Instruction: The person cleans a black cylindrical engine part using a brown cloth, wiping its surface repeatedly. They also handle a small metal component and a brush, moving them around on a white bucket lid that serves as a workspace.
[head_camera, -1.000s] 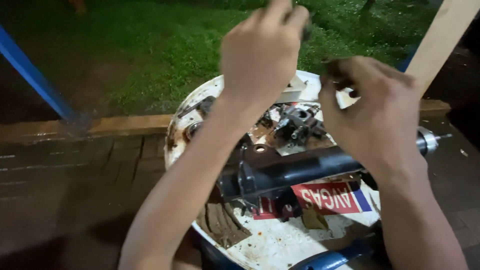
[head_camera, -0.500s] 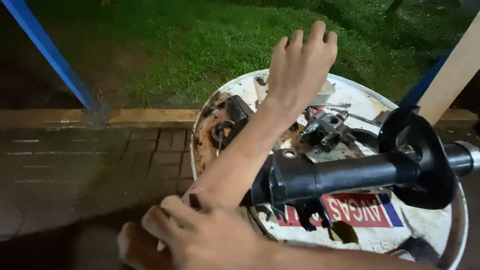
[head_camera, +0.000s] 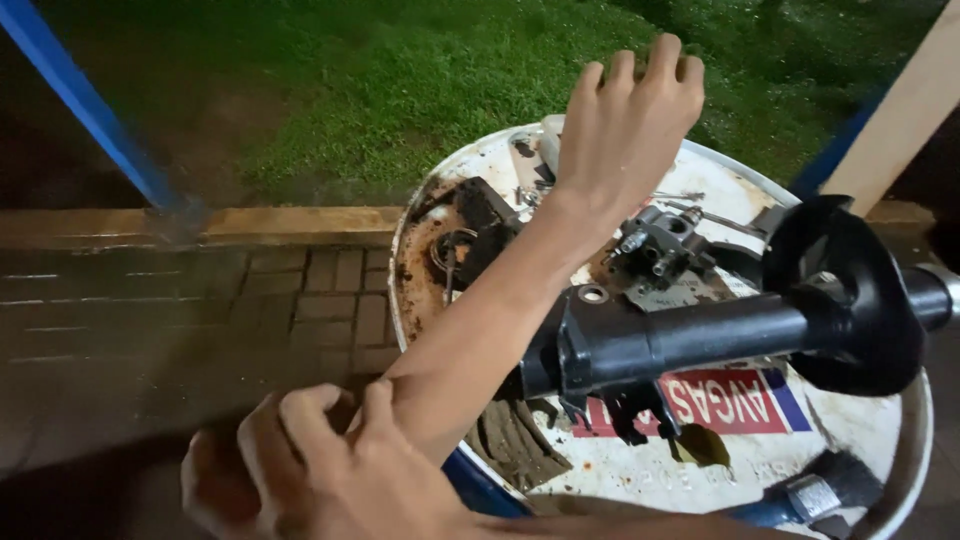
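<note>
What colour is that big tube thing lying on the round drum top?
The tube is black, seen clearly in the head view.

- Two bare hands: the left hand (head_camera: 630, 125) raised far over the drum, the right hand (head_camera: 330, 475) near, at the left forearm.
- One white drum top (head_camera: 870, 440).
- One black strut (head_camera: 720, 335), right.
- One small carburetor (head_camera: 660, 245).
- One paintbrush (head_camera: 815, 490), near right.
- One blue pole (head_camera: 90, 110), far left.
</note>
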